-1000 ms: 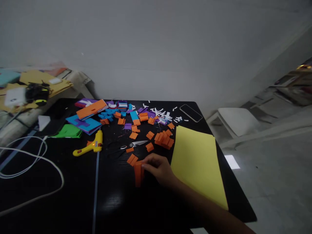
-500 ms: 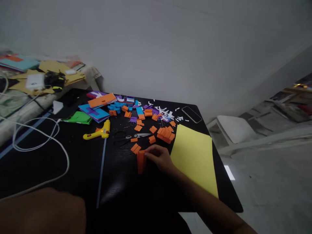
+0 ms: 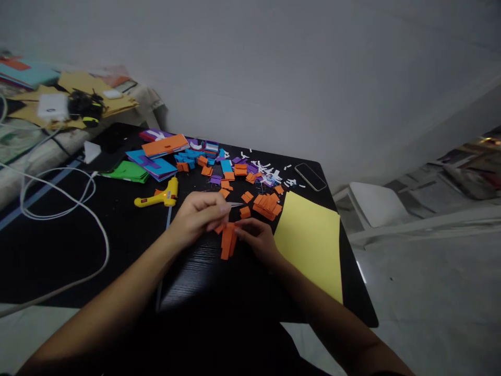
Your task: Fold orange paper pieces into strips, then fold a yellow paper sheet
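Head view: my left hand [image 3: 198, 215] had just come in beside the orange paper [image 3: 227, 245], bringing both hands to it.
Right hand [image 3: 261, 241]: pinched its upper end.
Left grip: fingers curled; I couldn't tell if closed.
Metal blade [image 3: 235, 204]: just beyond both grips.

The room is dim, its light flat across the grey wall [image 3: 266, 78]; the source is out of view. A soft glare picks out the grain of the black table [image 3: 129, 245] — nearer the camera, it sinks into deep shadow. A bright sliver marks the floor [image 3: 410, 287]. Outer areas look stretched and soft, especially the right-hand clutter [image 3: 465, 167].
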`<state>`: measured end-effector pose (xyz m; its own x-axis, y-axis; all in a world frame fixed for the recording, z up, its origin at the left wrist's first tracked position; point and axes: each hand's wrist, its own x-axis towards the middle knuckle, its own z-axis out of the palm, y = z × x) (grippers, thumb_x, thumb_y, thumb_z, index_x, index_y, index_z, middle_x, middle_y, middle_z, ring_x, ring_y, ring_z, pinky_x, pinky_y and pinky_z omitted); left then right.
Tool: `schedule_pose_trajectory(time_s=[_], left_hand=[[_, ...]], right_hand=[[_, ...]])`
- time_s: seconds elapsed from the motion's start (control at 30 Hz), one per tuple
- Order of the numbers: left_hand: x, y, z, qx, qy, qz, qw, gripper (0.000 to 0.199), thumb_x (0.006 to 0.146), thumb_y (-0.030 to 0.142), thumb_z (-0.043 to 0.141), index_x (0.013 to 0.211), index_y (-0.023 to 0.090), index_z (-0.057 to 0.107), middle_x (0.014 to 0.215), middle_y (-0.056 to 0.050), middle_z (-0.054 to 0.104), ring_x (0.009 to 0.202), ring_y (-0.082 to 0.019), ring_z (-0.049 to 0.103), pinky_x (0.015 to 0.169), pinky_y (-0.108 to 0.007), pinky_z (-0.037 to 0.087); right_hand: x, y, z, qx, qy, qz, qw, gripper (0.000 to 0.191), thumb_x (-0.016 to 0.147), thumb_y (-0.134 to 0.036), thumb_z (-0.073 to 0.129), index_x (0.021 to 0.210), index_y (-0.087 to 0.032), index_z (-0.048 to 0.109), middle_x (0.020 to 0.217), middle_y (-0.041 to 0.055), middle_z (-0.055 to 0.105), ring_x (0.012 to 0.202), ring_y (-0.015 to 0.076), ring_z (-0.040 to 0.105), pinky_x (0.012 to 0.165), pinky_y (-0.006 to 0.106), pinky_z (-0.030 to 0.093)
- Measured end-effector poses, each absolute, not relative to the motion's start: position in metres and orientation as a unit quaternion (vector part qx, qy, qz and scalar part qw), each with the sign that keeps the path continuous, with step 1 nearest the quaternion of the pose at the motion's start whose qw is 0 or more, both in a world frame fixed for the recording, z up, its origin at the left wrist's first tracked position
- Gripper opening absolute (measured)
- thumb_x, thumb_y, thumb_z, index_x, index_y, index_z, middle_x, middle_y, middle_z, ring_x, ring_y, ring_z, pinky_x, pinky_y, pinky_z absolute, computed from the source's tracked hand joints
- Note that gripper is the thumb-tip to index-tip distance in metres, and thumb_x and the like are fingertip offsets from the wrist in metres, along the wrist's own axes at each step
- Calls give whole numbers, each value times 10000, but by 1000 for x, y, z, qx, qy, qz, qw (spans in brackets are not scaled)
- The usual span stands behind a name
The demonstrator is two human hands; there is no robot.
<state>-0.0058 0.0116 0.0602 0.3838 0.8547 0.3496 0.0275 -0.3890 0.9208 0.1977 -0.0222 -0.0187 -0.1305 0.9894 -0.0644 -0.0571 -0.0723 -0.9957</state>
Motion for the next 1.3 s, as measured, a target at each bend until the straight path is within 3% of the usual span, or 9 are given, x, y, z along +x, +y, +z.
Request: schedule_pose_trajectory(time_s=[0.13, 0.27, 0.43, 0.77, 0.93, 1.3], left_hand=[[6, 31, 28, 723, 393, 481, 303, 329, 935, 320, 628, 648, 160, 603, 525, 41, 503, 484, -87, 447, 501, -222, 364], [3, 29, 4, 795, 359, 439, 214, 145, 933, 249, 604, 834, 163, 666, 571, 51, 529, 486, -83, 476, 523, -206, 391], [-2, 23, 5, 834, 322, 389, 224, 96, 927, 224, 605, 930, 166, 681, 569, 65, 510, 481, -89, 485, 519, -205, 394], [6, 23, 1, 843, 322, 363, 232, 100, 944, 251, 636, 930, 169, 691, 633, 44, 519, 570, -108, 509, 592, -231, 406], [7, 26, 1, 840, 319, 353, 259, 170, 989, 270, 587, 874, 164, 655, 757, -5, 568, 672, -131, 532, 624, -244, 408], [7, 26, -2, 843, 322, 344, 260, 171, 1015, 249, 535, 891, 164, 617, 774, -6, 553, 707, -144, 537, 657, -258, 411]], right_hand=[[199, -20, -20, -488, -493, 543, 474, 250, 749, -409, 838, 915, -230, 787, 876, 21, 780, 813, 201, 718, 810, 351, 588], [200, -18, -22, -498, -481, 536, 483, 253, 746, -409, 836, 906, -219, 788, 877, 28, 783, 811, 203, 719, 794, 345, 589], [201, -15, -26, -489, -471, 537, 501, 236, 755, -400, 829, 888, -212, 777, 874, 26, 772, 801, 191, 710, 780, 333, 584], [202, -17, -23, -457, -500, 516, 524, 171, 802, -372, 807, 887, -229, 771, 1023, 41, 769, 997, 212, 700, 939, 359, 548], [201, -18, -23, -473, -482, 536, 507, 176, 813, -376, 796, 905, -228, 766, 926, 20, 775, 899, 201, 709, 891, 350, 552], [205, -16, -22, -492, -491, 541, 475, 192, 820, -401, 774, 898, -225, 781, 913, 23, 776, 877, 209, 707, 868, 346, 556]])
